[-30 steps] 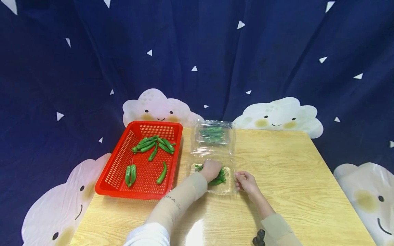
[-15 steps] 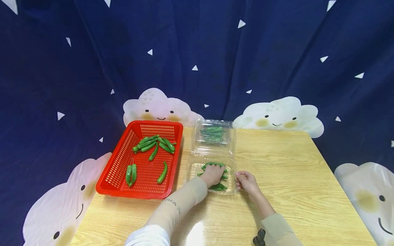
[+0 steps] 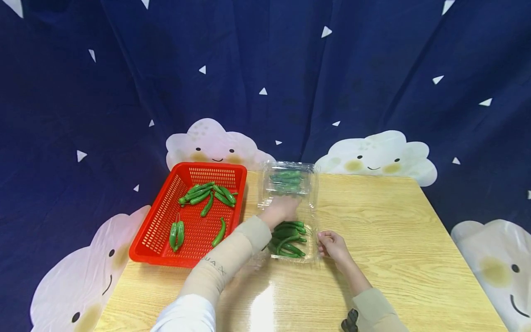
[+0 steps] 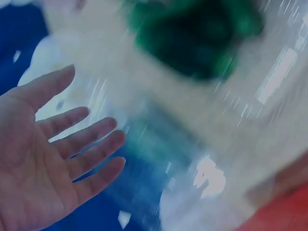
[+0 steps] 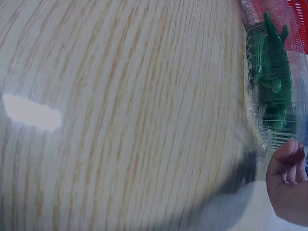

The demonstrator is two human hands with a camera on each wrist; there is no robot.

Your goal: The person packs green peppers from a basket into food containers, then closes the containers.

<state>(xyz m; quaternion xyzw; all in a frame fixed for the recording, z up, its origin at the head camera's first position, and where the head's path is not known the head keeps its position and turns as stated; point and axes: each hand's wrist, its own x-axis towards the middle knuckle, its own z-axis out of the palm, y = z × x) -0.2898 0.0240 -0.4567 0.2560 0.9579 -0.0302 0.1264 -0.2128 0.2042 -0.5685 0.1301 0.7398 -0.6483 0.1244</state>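
Observation:
A clear plastic clamshell container lies with its lid raised, and several green chili peppers sit in its near half. My left hand is above the far edge of that half, by the lid. In the left wrist view the left hand has straight, spread fingers and holds nothing. At the container's right edge, my right hand pinches the rim between thumb and finger; the right wrist view shows the right hand at a corner.
A red plastic basket with several green peppers stands to the left. Behind the lid, more green peppers show through clear plastic; whether they lie in another box I cannot tell. A dark blue curtain hangs behind the wooden table.
My left hand has let go of the peppers in the container and moved away from me, up towards the lid, uncovering them. The right hand has stayed at the rim.

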